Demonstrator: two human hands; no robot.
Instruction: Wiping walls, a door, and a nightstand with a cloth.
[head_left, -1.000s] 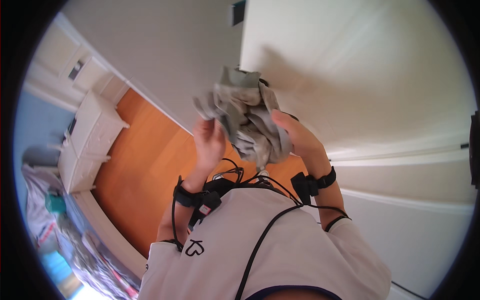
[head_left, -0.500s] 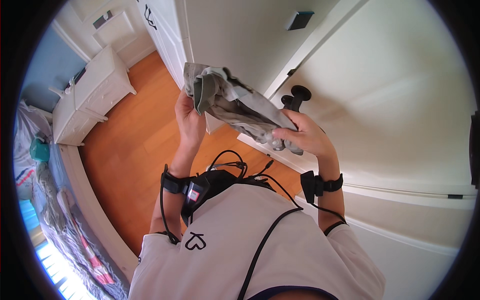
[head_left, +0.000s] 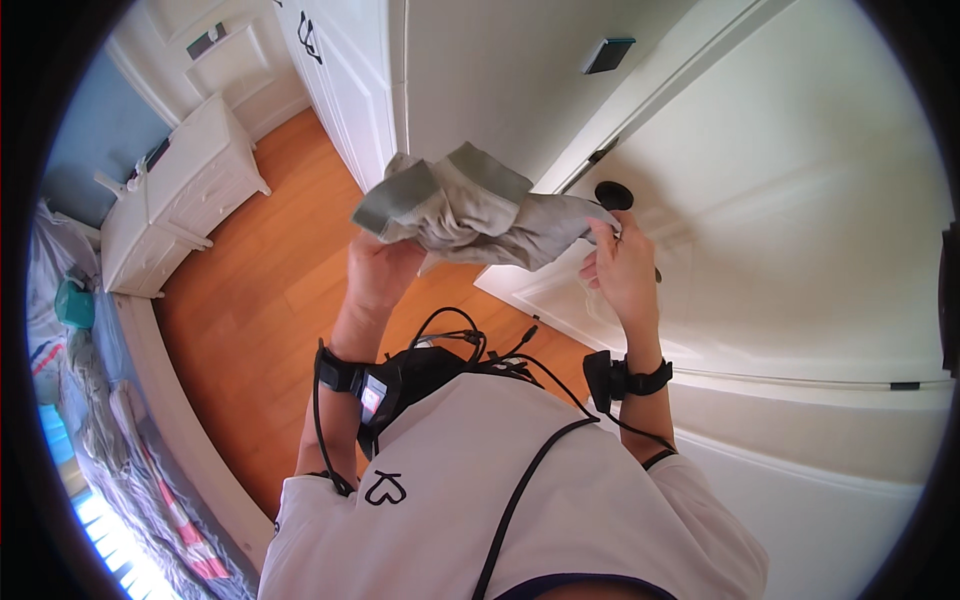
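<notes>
Bunched up between my hands is a grey-beige garment with wide darker ribbed bands at its left and top; its exact kind does not show. My left hand holds it from below at the left end, its fingertips hidden under the cloth. At the other end, my right hand pinches a narrow, drawn-out part of the cloth between thumb and fingers. Both hands are raised in front of me, close to the white door.
A black door handle sits just beyond my right hand. White cabinet doors stand ahead. At the left are a low white cabinet and a bed with rumpled bedding. Black cables run over my shirt.
The garment has turned, so its ribbed bands now face up. My right hand has risen and drawn its end out narrow. My left hand has lowered slightly under the cloth.
</notes>
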